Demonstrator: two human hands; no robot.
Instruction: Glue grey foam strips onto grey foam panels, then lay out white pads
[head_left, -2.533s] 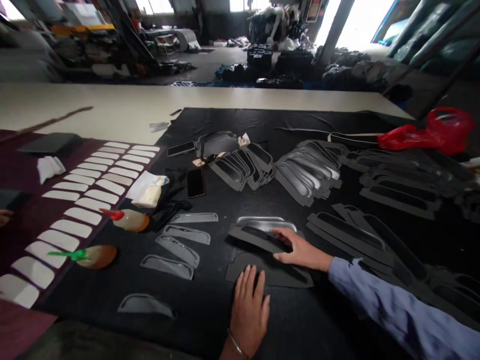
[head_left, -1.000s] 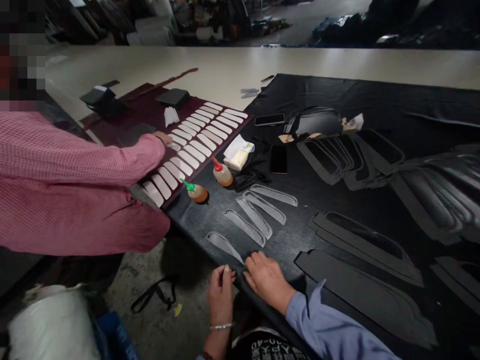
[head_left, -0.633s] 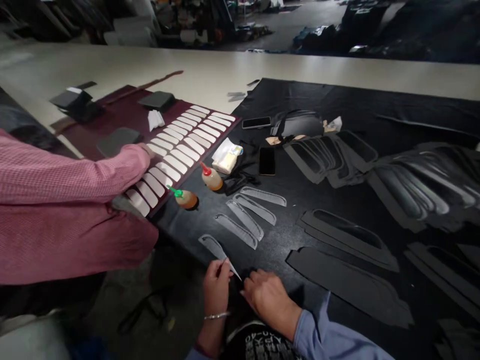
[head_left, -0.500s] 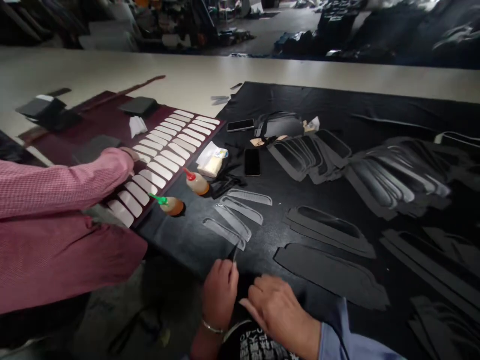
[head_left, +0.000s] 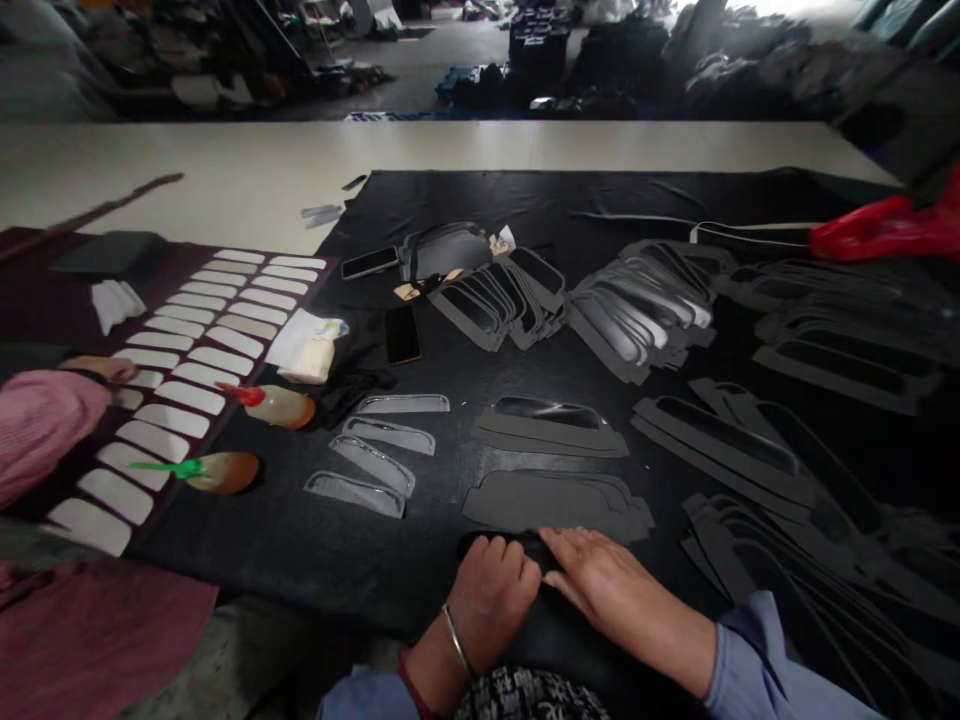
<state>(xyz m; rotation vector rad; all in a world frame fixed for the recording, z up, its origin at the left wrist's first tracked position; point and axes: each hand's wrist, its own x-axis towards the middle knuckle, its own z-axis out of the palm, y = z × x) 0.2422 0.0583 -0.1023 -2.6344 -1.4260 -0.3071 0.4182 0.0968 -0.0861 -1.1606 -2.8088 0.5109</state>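
Near the table's front edge, my left hand (head_left: 495, 582) is closed in a fist on a thin black piece (head_left: 531, 542), mostly hidden under the fingers. My right hand (head_left: 609, 585) meets it from the right, its fingers pressed together over the same piece, thumb below. Just beyond the hands lies a stack of flat dark grey cut panels (head_left: 555, 500). Behind that is a second small stack (head_left: 549, 426) with a shiny black window-like panel on top. Left of these, several grey curved strips (head_left: 371, 462) with glossy edges lie fanned out.
A red-capped bottle (head_left: 281, 407) and a green-capped bottle (head_left: 225, 472) lie toward the left. Phones (head_left: 403, 335) and a tissue pack (head_left: 309, 358) are behind. More panels (head_left: 637, 310) spread rightward. A co-worker's pink sleeve (head_left: 52, 425) reaches over rows of white pieces (head_left: 196, 372).
The view has swung right. My left hand has come up against my right, and both now meet on the black piece. A red object has come into view at the far right.
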